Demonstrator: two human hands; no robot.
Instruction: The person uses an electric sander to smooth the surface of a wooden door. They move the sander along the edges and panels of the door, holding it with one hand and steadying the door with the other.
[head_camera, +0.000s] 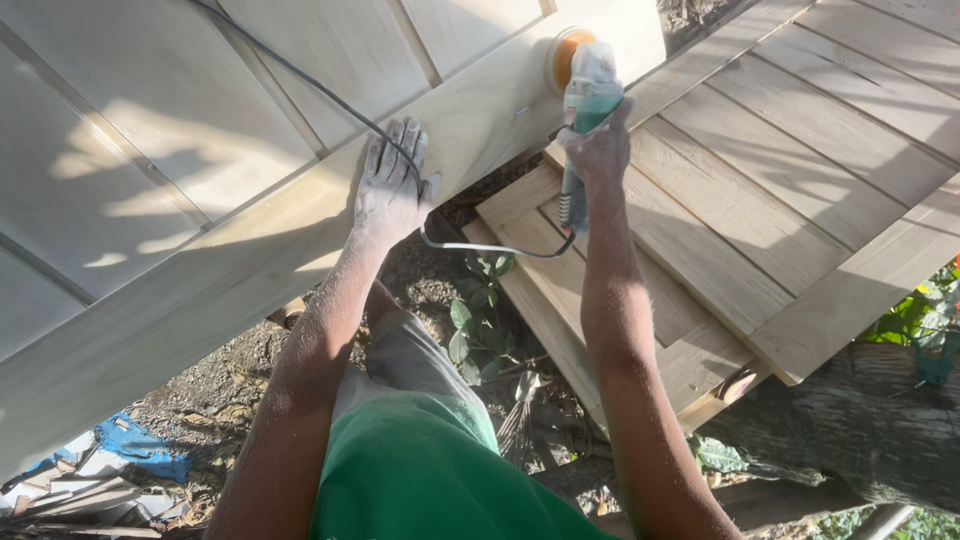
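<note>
Sander (588, 90) (teal, corded) gripped by right hand (598, 150); left hand (390, 185) spread flat on door panel (200, 280).

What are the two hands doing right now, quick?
Left hand: open, flat on the pale wooden door, fingers spread over the black cord.
Right hand: closed around the teal sander, its orange disc on the door.

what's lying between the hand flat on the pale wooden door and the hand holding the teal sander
In the head view, pale door wood and a thin grey power cord looping from left hand to the teal sander in the right hand.
</note>
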